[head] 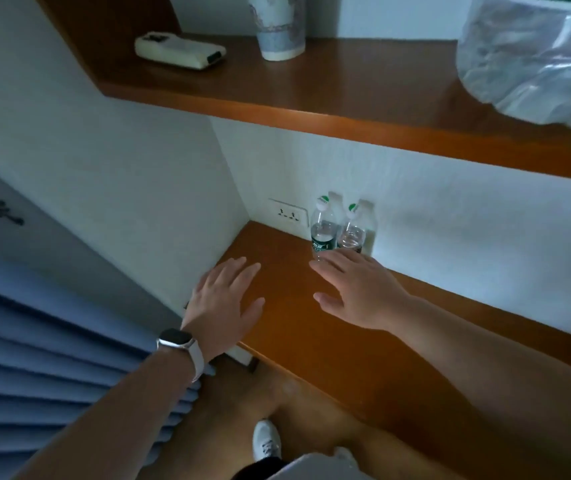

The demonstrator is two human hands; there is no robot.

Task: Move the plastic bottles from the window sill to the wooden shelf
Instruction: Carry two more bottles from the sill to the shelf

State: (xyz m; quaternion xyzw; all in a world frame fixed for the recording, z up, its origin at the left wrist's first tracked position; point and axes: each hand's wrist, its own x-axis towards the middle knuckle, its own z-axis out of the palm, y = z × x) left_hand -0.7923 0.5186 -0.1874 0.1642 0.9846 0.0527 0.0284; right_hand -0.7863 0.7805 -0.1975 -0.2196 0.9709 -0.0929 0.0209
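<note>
Wooden shelf [294, 306] carries two upright plastic bottles [324, 232]; left hand [223, 299] and right hand [358, 292] lie flat, fingers spread, empty, the right possibly touching one.

Single wide-angle view from head height, facing forward and steeply down, close over the lower wooden shelf [287, 323]. Rolled, with the upper shelf [346, 84] slanting across the far top and a shoe [266, 439] at the near bottom

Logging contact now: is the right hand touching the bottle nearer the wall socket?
Cannot tell. The head view shows the open right hand overlapping the base of that bottle, so any contact or gap is hidden.
</note>
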